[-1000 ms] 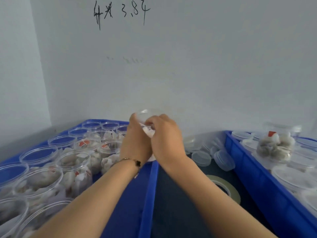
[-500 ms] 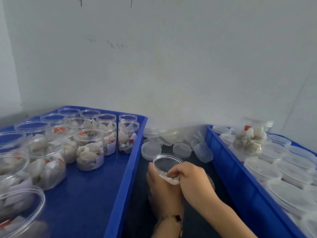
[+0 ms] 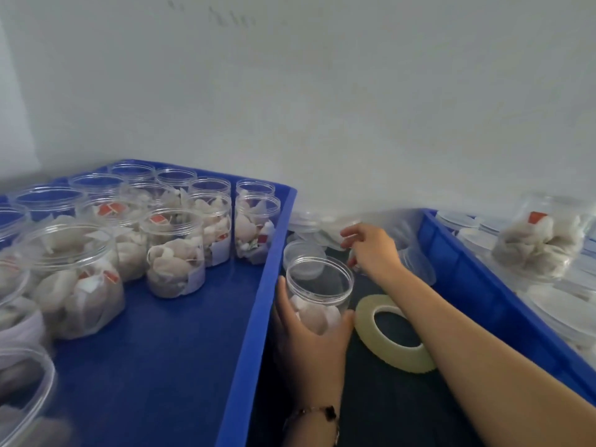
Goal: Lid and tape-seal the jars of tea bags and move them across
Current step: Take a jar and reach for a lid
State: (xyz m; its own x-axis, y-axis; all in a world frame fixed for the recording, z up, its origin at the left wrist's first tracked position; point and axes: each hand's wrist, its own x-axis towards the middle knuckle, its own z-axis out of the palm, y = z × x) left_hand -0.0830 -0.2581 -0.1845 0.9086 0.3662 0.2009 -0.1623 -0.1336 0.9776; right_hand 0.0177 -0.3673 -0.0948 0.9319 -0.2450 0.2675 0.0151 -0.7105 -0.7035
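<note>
two blue plastic trays (image 3: 254, 317) flank the hands, the left one crowded with clear round jars of tea bags, too many to count surely. the left hand (image 3: 309, 343) wraps one open jar (image 3: 317, 291) between them. just right, one tape roll (image 3: 392, 332). beyond, the right hand (image 3: 371, 250) pinches a clear lid (image 3: 332, 235).

Narrow dark channel between left blue bin (image 3: 258, 304) and right blue bin (image 3: 477, 279): my only working lane. My left hand (image 3: 309, 337), open jar (image 3: 317, 291) and tape roll (image 3: 392, 333) fill its middle. Loose lids (image 3: 304, 253) crowd far end around my right hand (image 3: 371, 250). Near end clear. Left bin floor open right of jars.
</note>
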